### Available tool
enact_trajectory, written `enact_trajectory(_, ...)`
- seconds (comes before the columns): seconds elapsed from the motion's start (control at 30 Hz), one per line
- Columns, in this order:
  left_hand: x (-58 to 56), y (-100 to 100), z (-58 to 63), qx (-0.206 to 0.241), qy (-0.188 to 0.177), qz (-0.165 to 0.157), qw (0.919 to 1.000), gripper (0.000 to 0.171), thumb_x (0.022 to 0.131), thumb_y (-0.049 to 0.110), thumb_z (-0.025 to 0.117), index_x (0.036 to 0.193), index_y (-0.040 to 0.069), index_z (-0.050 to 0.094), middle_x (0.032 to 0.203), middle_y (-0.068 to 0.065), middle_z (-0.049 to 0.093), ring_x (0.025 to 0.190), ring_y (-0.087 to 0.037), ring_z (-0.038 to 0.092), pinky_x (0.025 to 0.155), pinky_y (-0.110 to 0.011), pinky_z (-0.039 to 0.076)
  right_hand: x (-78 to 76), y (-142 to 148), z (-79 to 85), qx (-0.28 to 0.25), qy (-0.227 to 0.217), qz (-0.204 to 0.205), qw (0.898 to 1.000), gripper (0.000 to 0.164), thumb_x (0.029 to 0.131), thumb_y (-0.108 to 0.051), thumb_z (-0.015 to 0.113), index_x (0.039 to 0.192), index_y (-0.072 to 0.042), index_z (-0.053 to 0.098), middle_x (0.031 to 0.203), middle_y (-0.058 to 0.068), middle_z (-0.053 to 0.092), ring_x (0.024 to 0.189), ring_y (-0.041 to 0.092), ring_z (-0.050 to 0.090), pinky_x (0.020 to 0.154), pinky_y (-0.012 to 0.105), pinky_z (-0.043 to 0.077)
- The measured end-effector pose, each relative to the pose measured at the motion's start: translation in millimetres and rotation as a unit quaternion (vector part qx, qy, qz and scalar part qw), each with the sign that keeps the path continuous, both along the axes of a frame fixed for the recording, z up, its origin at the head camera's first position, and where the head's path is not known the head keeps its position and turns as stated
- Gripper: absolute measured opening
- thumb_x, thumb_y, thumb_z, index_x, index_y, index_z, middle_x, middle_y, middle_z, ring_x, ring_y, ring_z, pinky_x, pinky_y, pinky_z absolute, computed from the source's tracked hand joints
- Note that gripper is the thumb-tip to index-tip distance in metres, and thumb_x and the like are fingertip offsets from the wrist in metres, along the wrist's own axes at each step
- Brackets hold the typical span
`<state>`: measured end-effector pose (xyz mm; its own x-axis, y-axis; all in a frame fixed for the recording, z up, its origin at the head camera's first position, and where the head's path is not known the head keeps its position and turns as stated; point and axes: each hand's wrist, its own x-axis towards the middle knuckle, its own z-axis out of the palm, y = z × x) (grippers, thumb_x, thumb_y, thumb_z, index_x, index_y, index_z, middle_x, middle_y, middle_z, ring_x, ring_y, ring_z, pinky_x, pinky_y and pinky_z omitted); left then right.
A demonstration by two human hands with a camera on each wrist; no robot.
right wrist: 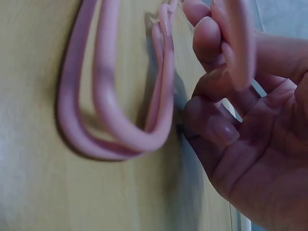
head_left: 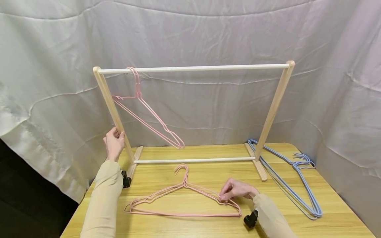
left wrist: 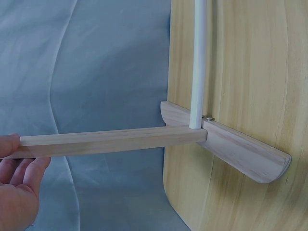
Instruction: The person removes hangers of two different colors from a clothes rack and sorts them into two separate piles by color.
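My left hand (head_left: pixel 114 144) holds the left wooden post (head_left: pixel 111 107) of a clothes rack partway up. In the left wrist view its thumb and fingers (left wrist: pixel 36 173) lie on opposite sides of the post. My right hand (head_left: pixel 238 188) pinches the right shoulder of the pink hangers (head_left: pixel 184 215), which lie overlapped on the table, hooks pointing away from me. In the right wrist view, rounded hanger ends (right wrist: pixel 108 101) show beside the curled fingers of that hand (right wrist: pixel 269 163). Other pink hangers (head_left: pixel 138 89) hang together near the left end of the white top rail (head_left: pixel 193 68).
Several blue hangers (head_left: pixel 294 164) lie stacked on the wooden table (head_left: pixel 336 215) at the right, beside the rack's right post (head_left: pixel 275 105). A white lower bar (head_left: pixel 193 160) joins the two posts. Grey curtain (head_left: pixel 208 36) hangs behind and at the sides.
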<state>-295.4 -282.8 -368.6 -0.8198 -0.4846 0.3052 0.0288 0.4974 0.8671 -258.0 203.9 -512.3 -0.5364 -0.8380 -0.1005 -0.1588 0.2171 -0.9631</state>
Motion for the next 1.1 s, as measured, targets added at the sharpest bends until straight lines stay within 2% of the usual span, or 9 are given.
enact_trajectory(0.13, -1.0, 1, -0.5, 0.002, -0.002, -0.001, 1.0, 0.031, 0.1, 0.01, 0.055, 0.128, 0.0, 0.063, 0.134, -0.026, 0.063, 0.132, -0.04, 0.037, 0.109, -0.053, 0.027, 1.8, 1, 0.8, 0.016, 0.022, -0.026, 0.999, 0.024, 0.087, -0.004, 0.073, 0.099, 0.016, 0.071, 0.093, 0.028, 0.073, 0.076, 0.001, 0.062, 0.07, 0.016, 0.05)
enact_trajectory(0.37, -1.7, 2, 0.2, 0.001, -0.005, -0.002, 1.0, 0.032, 0.1, 0.011, 0.055, 0.13, 0.001, 0.062, 0.134, -0.025, 0.062, 0.132, -0.039, 0.036, 0.109, -0.052, 0.027, -3.3, -10, 15.3, 0.022, 0.109, -0.131, 0.985, 0.027, 0.09, -0.007, 0.07, 0.11, 0.011, 0.069, 0.103, 0.03, 0.072, 0.08, 0.005, 0.063, 0.073, 0.021, 0.053)
enact_trajectory(0.5, -0.4, 1, 0.3, 0.008, -0.009, 0.001, 0.9999, 0.033, 0.1, 0.011, 0.055, 0.132, 0.002, 0.062, 0.135, -0.025, 0.062, 0.132, -0.038, 0.034, 0.109, -0.053, 0.028, -12.9, -42, 55.3, 0.006, 0.143, -0.175, 0.974, 0.028, 0.096, -0.014, 0.065, 0.114, 0.007, 0.07, 0.082, 0.016, 0.071, 0.066, 0.003, 0.053, 0.062, 0.019, 0.047)
enact_trajectory(0.6, 0.6, 0, 0.2, 0.01, -0.009, 0.002, 0.9999, 0.033, 0.1, 0.011, 0.055, 0.131, 0.002, 0.062, 0.136, -0.025, 0.062, 0.135, -0.038, 0.034, 0.111, -0.053, 0.027, -21.5, -79, 98.8, -0.048, 0.159, -0.199, 0.966, 0.027, 0.1, -0.015, 0.06, 0.111, 0.007, 0.07, 0.066, -0.001, 0.056, 0.058, 0.003, 0.042, 0.055, 0.019, 0.04)
enact_trajectory(0.63, 0.9, 0, 0.3, 0.011, -0.008, 0.001, 0.9999, 0.033, 0.1, 0.011, 0.055, 0.131, 0.002, 0.062, 0.135, -0.025, 0.062, 0.135, -0.039, 0.034, 0.112, -0.053, 0.026, -23.9, -92, 113.5, -0.069, 0.156, -0.206, 0.964, 0.028, 0.102, -0.015, 0.057, 0.111, 0.008, 0.07, 0.064, -0.004, 0.051, 0.057, 0.004, 0.04, 0.055, 0.019, 0.038)
enact_trajectory(0.7, 0.6, -1, 0.3, 0.01, -0.009, -0.002, 0.9999, 0.033, 0.1, 0.011, 0.055, 0.131, 0.002, 0.061, 0.136, -0.025, 0.062, 0.135, -0.039, 0.033, 0.112, -0.053, 0.026, -27.9, -116, 139.3, -0.113, 0.146, -0.211, 0.96, 0.032, 0.104, -0.014, 0.052, 0.113, 0.013, 0.067, 0.064, -0.006, 0.051, 0.058, 0.005, 0.04, 0.057, 0.02, 0.037)
enact_trajectory(0.8, 0.2, -1, 0.2, 0.008, -0.012, -0.003, 0.9999, 0.034, 0.1, 0.011, 0.054, 0.132, 0.002, 0.061, 0.136, -0.024, 0.062, 0.135, -0.039, 0.033, 0.111, -0.054, 0.026, -30.7, -144, 168.6, -0.146, 0.096, -0.212, 0.962, 0.038, 0.106, -0.016, 0.047, 0.119, 0.016, 0.063, 0.068, -0.007, 0.058, 0.061, 0.007, 0.042, 0.06, 0.02, 0.036)
enact_trajectory(0.93, -0.2, -1, -0.1, 0.006, -0.012, -0.001, 0.9999, 0.034, 0.1, 0.012, 0.054, 0.132, 0.001, 0.061, 0.136, -0.025, 0.062, 0.134, -0.039, 0.033, 0.11, -0.053, 0.026, -32.9, -167, 188.4, -0.158, 0.032, -0.203, 0.966, 0.04, 0.107, -0.017, 0.046, 0.123, 0.016, 0.061, 0.072, -0.007, 0.063, 0.064, 0.009, 0.044, 0.06, 0.02, 0.036)
enact_trajectory(1.1, -0.3, -1, 0.5, 0.003, -0.015, -0.002, 0.9999, 0.034, 0.101, 0.012, 0.054, 0.132, 0.001, 0.061, 0.136, -0.025, 0.062, 0.134, -0.039, 0.034, 0.11, -0.053, 0.026, -32.7, -180, 197.9, -0.177, -0.028, -0.183, 0.967, 0.039, 0.105, -0.01, 0.048, 0.129, 0.02, 0.055, 0.08, -0.01, 0.071, 0.072, 0.004, 0.057, 0.066, 0.016, 0.046)
